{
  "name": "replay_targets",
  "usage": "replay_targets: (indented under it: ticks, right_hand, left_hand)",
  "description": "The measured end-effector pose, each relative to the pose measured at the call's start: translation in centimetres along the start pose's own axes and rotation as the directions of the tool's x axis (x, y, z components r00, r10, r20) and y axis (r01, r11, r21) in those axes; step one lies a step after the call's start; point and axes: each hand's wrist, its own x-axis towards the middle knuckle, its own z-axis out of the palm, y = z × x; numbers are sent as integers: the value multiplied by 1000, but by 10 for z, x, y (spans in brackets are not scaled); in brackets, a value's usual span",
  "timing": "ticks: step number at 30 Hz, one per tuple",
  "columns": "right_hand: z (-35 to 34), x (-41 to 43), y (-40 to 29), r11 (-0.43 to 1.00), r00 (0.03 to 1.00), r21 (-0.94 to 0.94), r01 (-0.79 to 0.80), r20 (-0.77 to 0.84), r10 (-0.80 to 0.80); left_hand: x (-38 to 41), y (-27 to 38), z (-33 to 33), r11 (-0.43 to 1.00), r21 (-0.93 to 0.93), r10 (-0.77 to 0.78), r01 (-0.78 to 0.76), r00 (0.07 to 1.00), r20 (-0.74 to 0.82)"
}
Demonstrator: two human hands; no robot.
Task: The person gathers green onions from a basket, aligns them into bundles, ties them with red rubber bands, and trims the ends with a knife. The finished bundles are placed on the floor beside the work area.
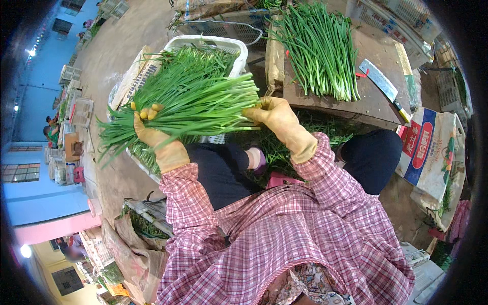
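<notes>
A large bunch of green garlic chives [194, 106] lies across my left hand [154, 133], whose yellow-gloved fingers wrap round its leafy part. At the pale stem ends, my right hand [272, 114], in a matching glove, pinches some stems between thumb and fingers. Under and behind the bunch is a white plastic basket [242, 57] packed with more chives. To the right, another pile of chives [324, 57] rests on a wooden board [373, 45], stems towards me. Beside that pile lies a cleaver [381, 84] with a black and yellow handle at the board's edge.
Loose green leaves [282, 143] cover the ground between my legs, near a pink stool [282, 179]. A printed carton [427, 148] stands right of my knee. Sacking [133, 255] and a crate of greens [146, 221] are at lower left. People sit far off at left.
</notes>
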Motion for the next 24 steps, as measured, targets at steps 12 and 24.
replay_targets:
  ticks: [12,24]
  right_hand:
    - [7,-10,22,691,993,719,-77,-4,115]
    - [-2,-13,-17,989,996,-135,66,-52,-74]
  left_hand:
    - [-22,-4,25,996,-8,-85,86,990,116]
    - [-15,17,14,982,-93,-154,166,980,124]
